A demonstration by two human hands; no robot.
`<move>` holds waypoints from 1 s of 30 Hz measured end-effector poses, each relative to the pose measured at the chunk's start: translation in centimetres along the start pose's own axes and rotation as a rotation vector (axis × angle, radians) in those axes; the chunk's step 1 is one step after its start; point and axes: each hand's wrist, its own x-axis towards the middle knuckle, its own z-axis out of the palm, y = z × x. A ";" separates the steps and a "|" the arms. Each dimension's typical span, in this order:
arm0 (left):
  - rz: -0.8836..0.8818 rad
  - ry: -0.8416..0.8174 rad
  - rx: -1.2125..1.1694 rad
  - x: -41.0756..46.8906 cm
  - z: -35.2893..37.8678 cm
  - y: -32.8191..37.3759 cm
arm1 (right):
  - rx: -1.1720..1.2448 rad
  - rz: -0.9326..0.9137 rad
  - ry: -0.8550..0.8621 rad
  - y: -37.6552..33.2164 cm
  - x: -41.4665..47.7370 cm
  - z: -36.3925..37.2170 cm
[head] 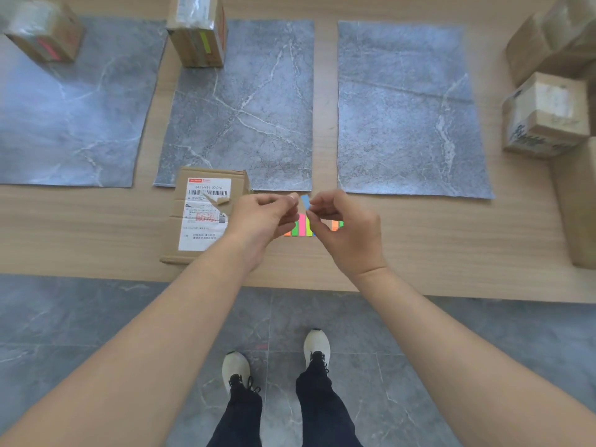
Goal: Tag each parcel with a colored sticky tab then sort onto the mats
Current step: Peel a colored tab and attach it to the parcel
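Sorting is partly done: pink-tabbed parcel (45,30) and yellow-tabbed parcel (198,33) stand on mats (242,108), right grip (348,230) pinches a blue tab (305,201) above the desk (419,240), curled left grip (261,221) maybe holding too, I cannot tell, and flat parcel (200,217) waits untagged.

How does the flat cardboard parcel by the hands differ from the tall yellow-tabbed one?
The flat brown cardboard parcel lies at the near corner of the marble-pattern middle mat; the tall cardboard parcel stands upright at its far corner. The flat one shows a white shipping label and no visible tab; the tall one carries a yellow tab. Both are brown cardboard.
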 end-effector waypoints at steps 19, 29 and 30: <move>0.093 -0.142 -0.021 -6.2 -14.1 3.0 | -0.178 -0.253 0.002 -12.5 -4.8 7.1; 0.363 -0.040 0.238 -5.8 -19.2 -1.2 | -0.266 -0.117 -0.100 -12.7 -6.6 9.5; 0.395 -0.023 0.280 -5.7 -19.4 -2.1 | -0.305 -0.081 -0.119 -12.1 -6.7 9.6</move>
